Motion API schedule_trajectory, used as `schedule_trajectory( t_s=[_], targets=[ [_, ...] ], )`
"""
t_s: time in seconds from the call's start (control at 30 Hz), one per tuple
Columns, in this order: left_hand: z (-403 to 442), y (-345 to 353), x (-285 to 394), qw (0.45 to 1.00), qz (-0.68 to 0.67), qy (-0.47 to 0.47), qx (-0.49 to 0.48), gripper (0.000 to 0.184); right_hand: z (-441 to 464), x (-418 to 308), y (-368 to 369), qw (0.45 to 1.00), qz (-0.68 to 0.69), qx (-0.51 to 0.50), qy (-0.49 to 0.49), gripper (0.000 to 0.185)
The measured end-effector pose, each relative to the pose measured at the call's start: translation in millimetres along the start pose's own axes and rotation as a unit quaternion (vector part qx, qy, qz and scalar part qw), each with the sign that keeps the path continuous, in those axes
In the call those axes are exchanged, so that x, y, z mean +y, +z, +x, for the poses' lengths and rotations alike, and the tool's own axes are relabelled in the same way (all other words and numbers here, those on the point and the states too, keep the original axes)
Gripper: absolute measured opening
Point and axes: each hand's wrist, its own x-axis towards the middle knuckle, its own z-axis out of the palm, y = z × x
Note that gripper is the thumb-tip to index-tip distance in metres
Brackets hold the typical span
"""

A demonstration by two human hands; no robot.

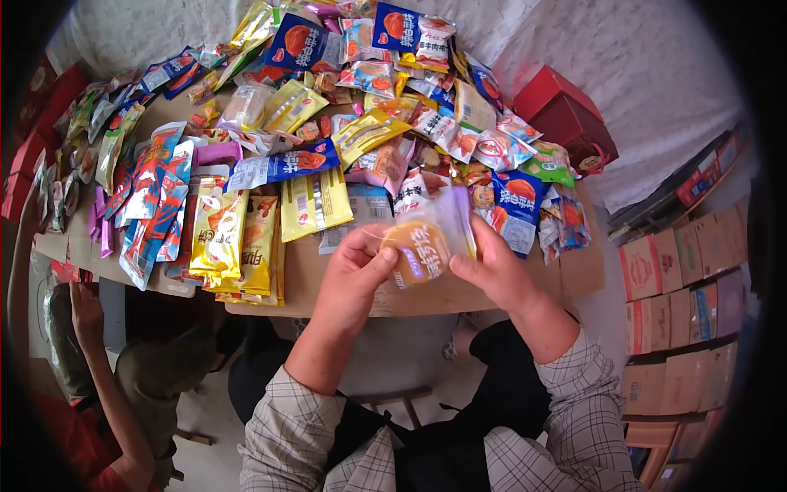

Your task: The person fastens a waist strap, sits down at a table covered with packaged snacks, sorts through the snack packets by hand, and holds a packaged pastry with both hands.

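Note:
Both hands hold one clear snack packet (420, 252) with a round yellow-brown cake or biscuit inside and a purple strip along its edge. My left hand (361, 261) pinches its left side, thumb on the front. My right hand (492, 264) grips the right side, its thumb near the lower corner. The packet is raised near the table's front edge. Just behind it lie a blue noodle-picture packet (518, 205) and a flat yellow packet (316, 205). Gold upright-lettered packets (221, 234) rest to the left of my left hand.
A heap of mixed snack packets (385, 98) covers much of the cardboard-topped table (328, 291). Red boxes (566, 119) stand at the back right, and cartons (676, 254) are stacked at right. Another person's hand (86, 316) is at the lower left. Blue-red sachets (152, 205) lie at left.

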Motion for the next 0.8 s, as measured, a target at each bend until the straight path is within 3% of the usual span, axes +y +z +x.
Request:
schedule_trajectory(
  t_s=[0.07, 0.13, 0.17, 0.23, 0.33, 0.53, 0.6, 0.67, 0.77, 0.8],
  targets=[
    [1.5, 8.7, 0.2, 0.998, 0.066, 0.000, -0.018, 0.050, -5.5, 0.0, -3.4, 1.000, 0.005, -0.007, 0.001, 0.054],
    [1.6, 20.8, -0.5, 0.996, 0.088, -0.008, -0.025, 0.051, -11.0, 4.5, -9.2, 0.995, 0.040, -0.002, 0.096, 0.056],
    [2.0, 22.4, -4.3, 0.996, 0.088, -0.009, -0.026, 0.051, -13.9, 9.3, -11.0, 0.995, 0.040, 0.000, 0.096, 0.056],
    [4.0, 25.8, -13.2, 0.996, 0.057, 0.053, -0.031, 0.056, -21.0, 19.3, -10.0, 0.983, 0.144, 0.101, 0.054, 0.059],
    [4.0, 36.7, -24.4, 0.995, 0.089, 0.021, -0.033, 0.055, -33.1, 27.0, -0.8, 0.952, 0.263, 0.151, 0.035, 0.064],
    [10.1, 45.5, -27.2, 0.998, 0.066, 0.002, 0.017, 0.037, -63.3, 42.7, -18.8, 0.964, 0.253, 0.087, -0.011, 0.082],
    [6.6, 51.5, -25.6, 0.993, 0.117, -0.001, -0.011, 0.035, -71.3, 50.5, -41.3, 0.965, 0.256, 0.055, -0.011, 0.087],
    [5.4, 58.9, -27.5, 0.991, 0.131, -0.023, -0.027, 0.034, -76.6, 48.0, -47.4, 0.965, 0.257, 0.046, 0.007, 0.085],
    [7.9, 70.6, -36.2, 0.984, 0.153, -0.061, -0.070, 0.036, -84.9, 45.8, -47.6, 0.984, 0.172, 0.012, 0.041, 0.062],
    [8.5, 74.0, -39.4, 0.983, 0.156, -0.064, -0.070, 0.036, -87.0, 46.4, -48.0, 0.984, 0.175, 0.014, 0.041, 0.062]
  ],
)
